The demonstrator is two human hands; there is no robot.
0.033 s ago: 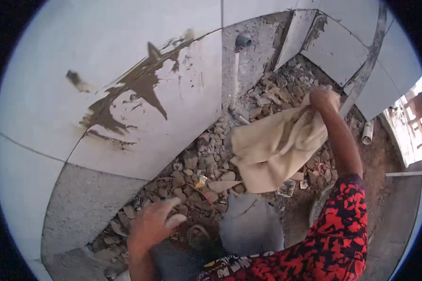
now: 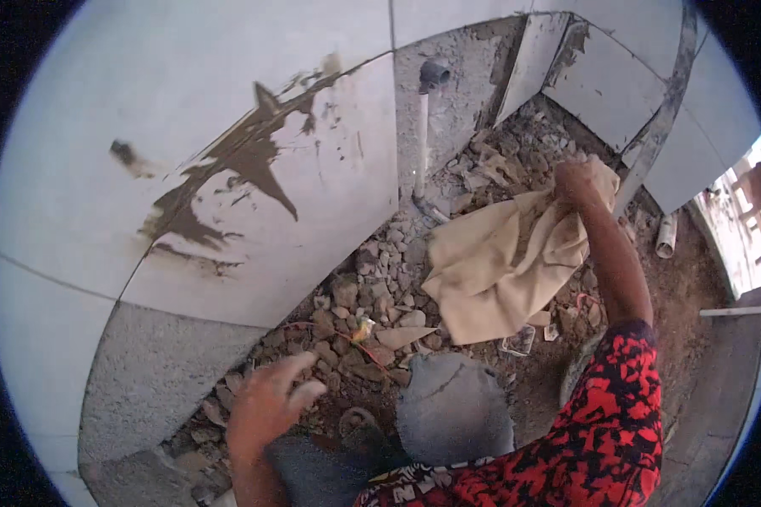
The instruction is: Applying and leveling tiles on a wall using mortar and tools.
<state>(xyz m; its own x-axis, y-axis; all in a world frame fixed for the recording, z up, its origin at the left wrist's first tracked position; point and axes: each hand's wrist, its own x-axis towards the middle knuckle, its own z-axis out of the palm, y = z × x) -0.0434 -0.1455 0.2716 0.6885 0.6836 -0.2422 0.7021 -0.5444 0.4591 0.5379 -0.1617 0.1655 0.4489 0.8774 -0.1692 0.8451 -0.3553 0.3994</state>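
My right hand (image 2: 577,182) is closed round one gathered end of a beige cloth (image 2: 495,270). In creased folds the cloth hangs from that fist, over the rubble, and spreads toward the left. Lower on the left, my left hand (image 2: 272,399) holds nothing, its thumb and fingers apart. Broken stones and rubble (image 2: 347,296) lie nearest to it, and it seems to hover above them. A pale wall tile (image 2: 355,169), smeared with brown mortar (image 2: 254,156), rises beyond the rubble on the left.
A white pipe (image 2: 423,144) with a grey elbow (image 2: 435,74) runs down the bare wall. At right a long mortar-stained bar (image 2: 672,101) leans across the tiles, near a short white pipe (image 2: 666,237). Red wire (image 2: 372,355) lies among the stones.
The cloth's lower left part has swung slightly to the right and its folds have shifted. My right hand keeps its grip; my left hand has hardly moved.
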